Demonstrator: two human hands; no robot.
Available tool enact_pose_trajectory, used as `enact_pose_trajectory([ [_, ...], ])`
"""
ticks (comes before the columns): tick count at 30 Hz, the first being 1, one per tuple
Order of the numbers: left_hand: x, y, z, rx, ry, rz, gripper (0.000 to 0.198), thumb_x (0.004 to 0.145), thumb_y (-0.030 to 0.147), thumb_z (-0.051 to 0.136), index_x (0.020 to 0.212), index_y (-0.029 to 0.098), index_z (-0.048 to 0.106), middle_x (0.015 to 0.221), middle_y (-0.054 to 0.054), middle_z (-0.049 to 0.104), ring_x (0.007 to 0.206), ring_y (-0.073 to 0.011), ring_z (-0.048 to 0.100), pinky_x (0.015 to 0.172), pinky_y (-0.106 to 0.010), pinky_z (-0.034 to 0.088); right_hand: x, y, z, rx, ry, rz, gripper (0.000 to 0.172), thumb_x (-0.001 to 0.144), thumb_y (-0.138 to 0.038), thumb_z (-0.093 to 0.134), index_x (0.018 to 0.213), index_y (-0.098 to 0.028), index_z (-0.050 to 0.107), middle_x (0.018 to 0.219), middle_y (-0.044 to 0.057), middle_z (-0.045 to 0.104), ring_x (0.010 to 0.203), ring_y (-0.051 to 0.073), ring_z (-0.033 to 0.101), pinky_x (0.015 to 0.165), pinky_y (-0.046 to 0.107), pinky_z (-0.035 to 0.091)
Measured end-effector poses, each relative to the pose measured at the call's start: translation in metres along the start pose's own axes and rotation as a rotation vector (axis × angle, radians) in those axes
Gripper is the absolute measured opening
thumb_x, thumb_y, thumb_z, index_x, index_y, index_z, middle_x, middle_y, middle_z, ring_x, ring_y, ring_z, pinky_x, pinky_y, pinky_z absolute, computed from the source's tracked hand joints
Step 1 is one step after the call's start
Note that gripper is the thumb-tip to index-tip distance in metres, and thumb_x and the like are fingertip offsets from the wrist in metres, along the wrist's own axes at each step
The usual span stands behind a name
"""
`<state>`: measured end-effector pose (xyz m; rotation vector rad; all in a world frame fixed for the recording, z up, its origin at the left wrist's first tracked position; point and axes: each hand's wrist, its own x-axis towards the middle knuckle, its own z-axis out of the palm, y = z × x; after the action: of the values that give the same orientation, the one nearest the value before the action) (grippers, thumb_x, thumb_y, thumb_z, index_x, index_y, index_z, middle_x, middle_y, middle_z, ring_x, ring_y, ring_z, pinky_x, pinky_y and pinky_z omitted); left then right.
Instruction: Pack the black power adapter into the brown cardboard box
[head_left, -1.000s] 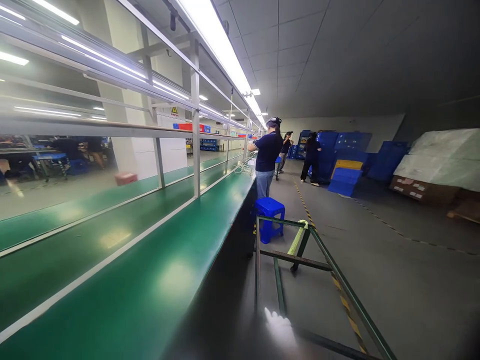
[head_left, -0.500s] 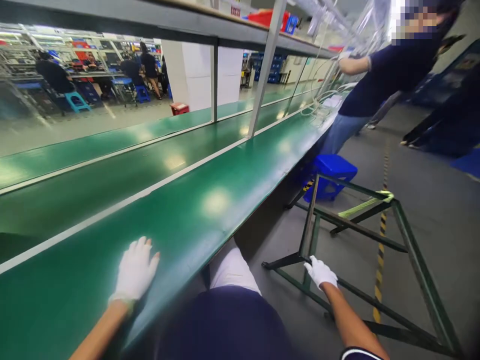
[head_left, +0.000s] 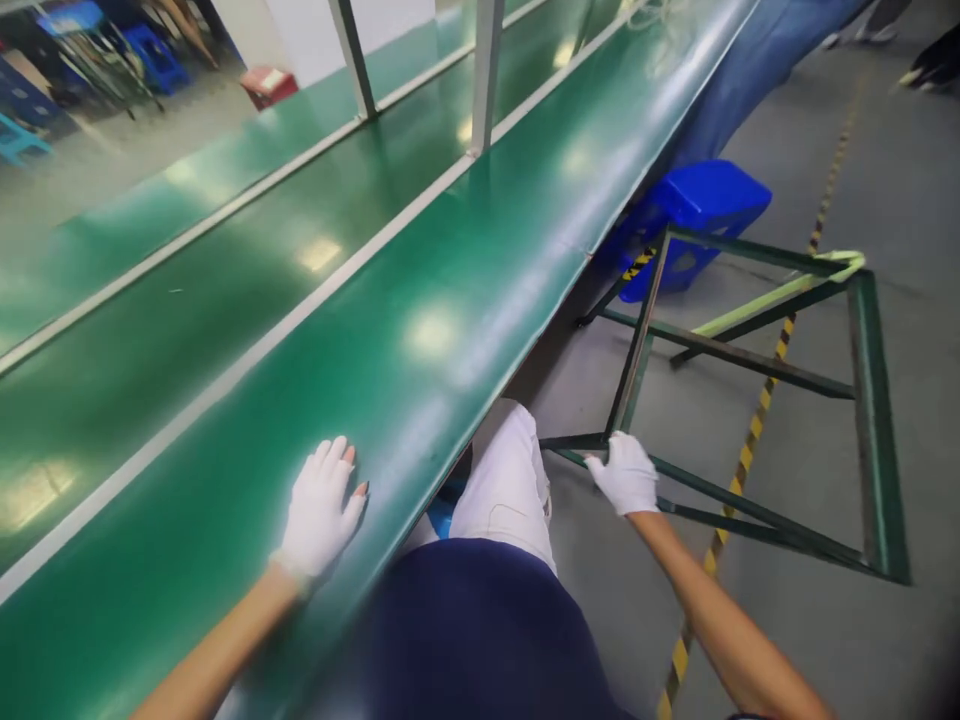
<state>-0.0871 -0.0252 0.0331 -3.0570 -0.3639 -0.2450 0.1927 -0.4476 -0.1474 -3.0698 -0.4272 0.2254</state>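
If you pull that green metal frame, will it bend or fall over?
The green frame is probably stiff: its bars look like straight metal, cross-braced. It likely scrapes along the floor rather than rolling, as no wheels show. Open and wide-footed, it seems unlikely to tip under the right hand gripping its corner.

A green metal frame is seen standing on the grey floor at about 3 o'clock from the wearer, just beside the counter. It is built of thin painted bars joined into an open box shape, with slanted braces running across it; a pale yellow-green strip is tied along one upper bar toward its far corner. Its near corner, at about 1 o'clock, is gripped by the white-gloved right hand, with the fingers closed round the bar. The counter is covered in a glossy green surface, long and flat, and the gloved left hand is laid flat on it at about 11 o'clock, fingers spread.
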Motion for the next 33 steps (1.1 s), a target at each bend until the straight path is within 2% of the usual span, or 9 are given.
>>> enact_pose_trajectory([
  [2, -0.003, 0.001, 0.004, -0.015, -0.028, -0.019, 0.044, 0.089, 0.035, 0.044, 0.124, 0.009, 0.047, 0.14, -0.017, 0.04, 0.133, -0.0346, 0.031, 0.108, -0.052, 0.033, -0.012, -0.023, -0.007, 0.082, 0.127, -0.014, 0.057, 0.081, -0.05, 0.053, 0.121, -0.009, 0.048, 0.122, 0.019, 0.051, 0.114, 0.031, 0.045, 0.094, 0.038, 0.036],
  [4, -0.007, 0.0, 0.007, -0.027, -0.056, -0.038, 0.042, 0.089, 0.033, 0.045, 0.124, 0.01, 0.047, 0.139, -0.017, 0.041, 0.134, -0.0342, 0.032, 0.108, -0.052, 0.033, -0.023, -0.045, -0.016, 0.128, 0.118, -0.099, 0.045, 0.083, -0.046, 0.051, 0.115, -0.014, 0.052, 0.116, 0.015, 0.055, 0.108, 0.029, 0.049, 0.09, 0.037, 0.037],
  [9, -0.018, -0.007, 0.012, -0.029, -0.112, -0.061, 0.045, 0.087, 0.029, 0.048, 0.128, 0.011, 0.043, 0.139, -0.02, 0.041, 0.133, -0.0362, 0.033, 0.106, -0.055, 0.035, -0.046, -0.101, -0.019, 0.124, -0.645, -0.528, 0.026, 0.078, -0.042, 0.056, 0.09, -0.019, 0.062, 0.091, 0.009, 0.065, 0.084, 0.026, 0.059, 0.072, 0.033, 0.039],
  [12, -0.027, -0.008, 0.007, -0.015, -0.142, -0.065, 0.049, 0.085, 0.026, 0.049, 0.131, 0.011, 0.04, 0.136, -0.022, 0.042, 0.131, -0.038, 0.034, 0.103, -0.055, 0.037, -0.055, -0.115, -0.02, 0.12, -0.818, -0.574, 0.018, 0.079, -0.03, 0.055, 0.085, -0.016, 0.064, 0.088, 0.013, 0.067, 0.08, 0.025, 0.062, 0.069, 0.032, 0.039],
  [15, -0.041, 0.002, -0.004, 0.029, -0.182, -0.101, 0.048, 0.084, 0.023, 0.047, 0.129, 0.007, 0.041, 0.134, -0.025, 0.043, 0.131, -0.0399, 0.033, 0.101, -0.055, 0.038, -0.051, -0.105, -0.044, 0.119, -0.927, -0.577, 0.016, 0.078, -0.018, 0.05, 0.082, -0.017, 0.066, 0.088, 0.012, 0.068, 0.079, 0.024, 0.063, 0.068, 0.03, 0.038],
  [21, -0.068, 0.027, -0.032, 0.095, -0.249, -0.207, 0.047, 0.083, 0.025, 0.044, 0.124, 0.003, 0.047, 0.134, -0.027, 0.043, 0.134, -0.0409, 0.027, 0.101, -0.056, 0.035, -0.002, -0.067, -0.162, 0.118, -1.007, -0.537, 0.022, 0.08, -0.024, 0.044, 0.076, -0.021, 0.066, 0.082, 0.006, 0.069, 0.074, 0.02, 0.061, 0.061, 0.027, 0.034],
  [25, -0.069, 0.035, -0.047, 0.044, -0.303, -0.287, 0.049, 0.082, 0.025, 0.048, 0.128, 0.008, 0.048, 0.14, -0.021, 0.039, 0.134, -0.0383, 0.028, 0.104, -0.054, 0.034, 0.04, -0.087, -0.275, 0.133, -0.986, -0.735, 0.018, 0.078, -0.022, 0.045, 0.072, -0.022, 0.062, 0.073, -0.001, 0.066, 0.067, 0.014, 0.057, 0.061, 0.024, 0.034],
  [29, -0.064, 0.036, -0.065, -0.053, -0.305, -0.351, 0.053, 0.082, 0.024, 0.048, 0.134, 0.015, 0.044, 0.145, -0.015, 0.034, 0.136, -0.0348, 0.027, 0.107, -0.053, 0.032, 0.082, -0.19, -0.376, 0.013, -0.72, -0.964, 0.022, 0.081, -0.026, 0.044, 0.07, -0.022, 0.062, 0.074, 0.003, 0.067, 0.068, 0.019, 0.059, 0.063, 0.028, 0.037],
  [33, -0.065, 0.032, -0.074, -0.103, -0.238, -0.417, 0.06, 0.079, 0.024, 0.052, 0.137, 0.021, 0.04, 0.148, -0.011, 0.031, 0.138, -0.0326, 0.024, 0.11, -0.049, 0.028, 0.1, -0.328, -0.442, 0.371, -0.291, -0.956, 0.03, 0.084, -0.037, 0.045, 0.104, -0.022, 0.062, 0.105, 0.007, 0.067, 0.094, 0.026, 0.06, 0.082, 0.036, 0.043],
])
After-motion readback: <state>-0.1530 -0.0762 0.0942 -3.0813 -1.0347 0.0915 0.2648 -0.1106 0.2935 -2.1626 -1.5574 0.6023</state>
